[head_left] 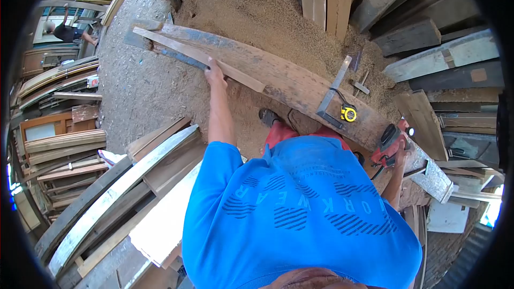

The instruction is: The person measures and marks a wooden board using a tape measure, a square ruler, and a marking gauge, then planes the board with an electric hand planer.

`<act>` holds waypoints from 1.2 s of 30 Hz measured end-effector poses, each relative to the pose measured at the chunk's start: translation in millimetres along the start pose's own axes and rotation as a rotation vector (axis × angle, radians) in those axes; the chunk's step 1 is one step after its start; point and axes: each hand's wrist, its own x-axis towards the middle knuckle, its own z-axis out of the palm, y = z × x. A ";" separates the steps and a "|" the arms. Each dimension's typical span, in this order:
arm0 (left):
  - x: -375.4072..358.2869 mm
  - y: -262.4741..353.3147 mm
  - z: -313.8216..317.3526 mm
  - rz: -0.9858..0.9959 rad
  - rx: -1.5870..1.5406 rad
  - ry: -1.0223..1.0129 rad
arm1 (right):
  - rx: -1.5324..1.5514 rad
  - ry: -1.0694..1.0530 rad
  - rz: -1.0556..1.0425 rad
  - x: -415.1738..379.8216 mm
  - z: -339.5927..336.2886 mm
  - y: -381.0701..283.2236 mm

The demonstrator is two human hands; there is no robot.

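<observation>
My left hand [215,73] is closed round a long narrow wooden strip [182,48], which lies slanting over the left part of a wide, worn plank [278,69]. At the plank's right end my right hand [402,155] grips a red and black power tool [388,147]. Between the hands, on the plank, rest a metal square [334,88] and a yellow tape measure [348,113]. Just beyond the plank's far edge is a hammer [361,85].
Stacked boards [96,203] stand at the lower left, and more timber [450,59] leans along the right. Sawdust [246,10] covers the ground beyond the plank. Two other people [67,31] are far off at the upper left. A metal-covered beam [431,176] lies beside my right hand.
</observation>
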 end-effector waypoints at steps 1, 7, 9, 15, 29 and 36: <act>-26.1 -1.4 2.2 -0.050 0.005 -0.010 | 0.264 0.012 0.233 -10.5 -6.9 -22.5; -142.0 -77.8 29.7 -0.166 -0.027 -0.098 | 0.822 -0.378 0.663 -32.5 -30.2 -70.1; -159.9 -85.5 39.6 -0.150 -0.026 -0.120 | 0.780 -0.374 0.566 -25.3 -19.6 -65.0; -182.4 -61.6 33.7 0.050 0.020 -0.236 | 0.610 -0.506 0.175 -29.4 -41.8 -204.2; -162.3 -101.0 20.0 0.453 0.399 -0.221 | 0.522 -1.443 -0.246 -116.1 54.3 -519.8; -93.1 -210.7 19.2 0.528 0.300 -0.244 | 0.378 -1.622 -0.479 -172.8 73.4 -554.2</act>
